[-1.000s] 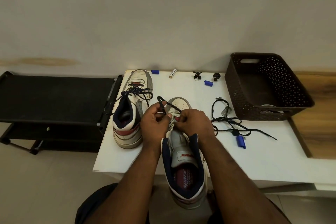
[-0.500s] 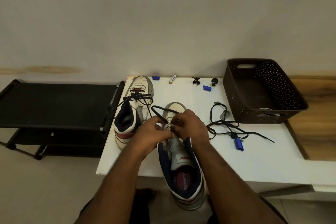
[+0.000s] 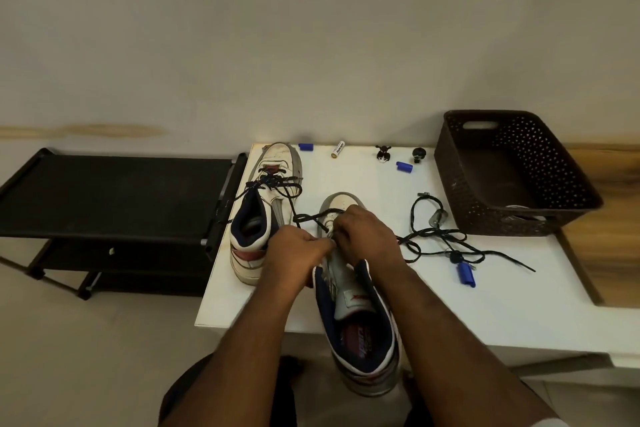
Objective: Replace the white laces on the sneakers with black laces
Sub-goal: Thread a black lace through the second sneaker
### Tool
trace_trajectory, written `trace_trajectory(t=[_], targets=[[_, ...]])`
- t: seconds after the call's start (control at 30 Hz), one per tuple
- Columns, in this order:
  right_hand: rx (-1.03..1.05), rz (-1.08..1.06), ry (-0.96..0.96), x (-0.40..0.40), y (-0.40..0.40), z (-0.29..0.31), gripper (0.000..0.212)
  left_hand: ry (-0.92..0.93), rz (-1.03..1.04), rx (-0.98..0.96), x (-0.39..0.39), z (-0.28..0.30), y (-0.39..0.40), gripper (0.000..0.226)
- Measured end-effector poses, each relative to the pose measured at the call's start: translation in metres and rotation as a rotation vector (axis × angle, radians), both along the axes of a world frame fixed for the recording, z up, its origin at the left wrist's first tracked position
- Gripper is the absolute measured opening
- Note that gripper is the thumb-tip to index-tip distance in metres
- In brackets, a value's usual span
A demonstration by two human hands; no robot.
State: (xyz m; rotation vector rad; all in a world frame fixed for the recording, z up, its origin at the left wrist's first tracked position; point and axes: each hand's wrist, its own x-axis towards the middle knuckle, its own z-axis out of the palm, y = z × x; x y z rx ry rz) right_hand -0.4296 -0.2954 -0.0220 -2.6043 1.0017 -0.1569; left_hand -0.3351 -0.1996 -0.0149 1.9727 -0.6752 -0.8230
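Both hands work over the near sneaker (image 3: 360, 319), which overhangs the white worktop (image 3: 433, 298) edge: left hand (image 3: 298, 253) and right hand (image 3: 367, 236) each pinch the black lace (image 3: 311, 218) at its eyelets. Beside it stands the second sneaker (image 3: 266, 204), already black-laced.

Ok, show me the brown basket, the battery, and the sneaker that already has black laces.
brown basket (image 3: 573, 163), head view, right perforated wall.
battery (image 3: 338, 149), head view, mid-body.
laced sneaker (image 3: 278, 156), head view, white toe cap.
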Motion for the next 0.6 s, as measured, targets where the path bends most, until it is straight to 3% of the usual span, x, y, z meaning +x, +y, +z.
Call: trace_trajectory(t=[0.27, 0.47, 0.6], targets=[[0.255, 0.201, 0.241, -0.007, -0.007, 0.062, 0.022, -0.237, 0.146, -0.054, -0.013, -0.003, -0.003, 0.054], [0.192, 0.307, 0.342, -0.041, 0.033, 0.118, 0.024, -0.233, 0.21, -0.118, -0.012, 0.001, -0.012, 0.051], [0.302, 0.325, 0.407, -0.076, 0.082, 0.126, 0.023, -0.217, 0.232, -0.124, -0.009, 0.001, -0.014, 0.049]])
